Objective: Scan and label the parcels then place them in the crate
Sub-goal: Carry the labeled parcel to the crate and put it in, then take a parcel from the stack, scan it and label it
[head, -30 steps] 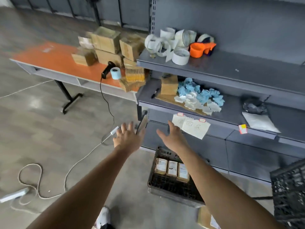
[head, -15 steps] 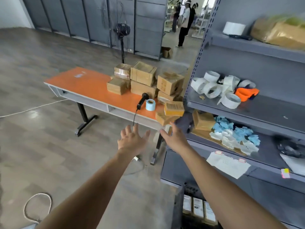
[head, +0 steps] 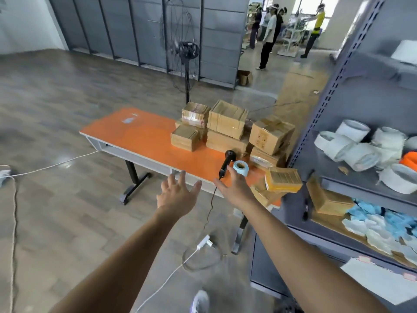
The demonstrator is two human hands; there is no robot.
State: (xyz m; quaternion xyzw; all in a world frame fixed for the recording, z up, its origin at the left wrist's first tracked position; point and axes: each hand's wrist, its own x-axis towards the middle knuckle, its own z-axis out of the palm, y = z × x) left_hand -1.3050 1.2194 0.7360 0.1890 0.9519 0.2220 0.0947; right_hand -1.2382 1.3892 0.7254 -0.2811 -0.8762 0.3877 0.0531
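Several brown cardboard parcels point(head: 226, 126) are piled at the right end of an orange table point(head: 146, 136). A black handheld scanner point(head: 226, 162) stands on the table beside a small blue label roll point(head: 241, 168). A flat parcel point(head: 283, 179) lies tilted at the table's right corner. My left hand point(head: 178, 195) is stretched out, fingers spread, in front of the table's near edge and holds nothing. My right hand point(head: 234, 188) reaches out open just below the scanner and the label roll, touching neither. The crate is out of view.
A grey metal shelf unit point(head: 338, 109) stands at the right with white tape rolls point(head: 358, 147), an orange dispenser, a cardboard box point(head: 327, 199) and blue and white scraps. White cables point(head: 171, 272) trail on the floor. A standing fan point(head: 186, 53) is behind the table. People stand far off.
My view has risen from the floor crate to the table. Both arms have stretched forward toward the scanner and parcels, hands still open.
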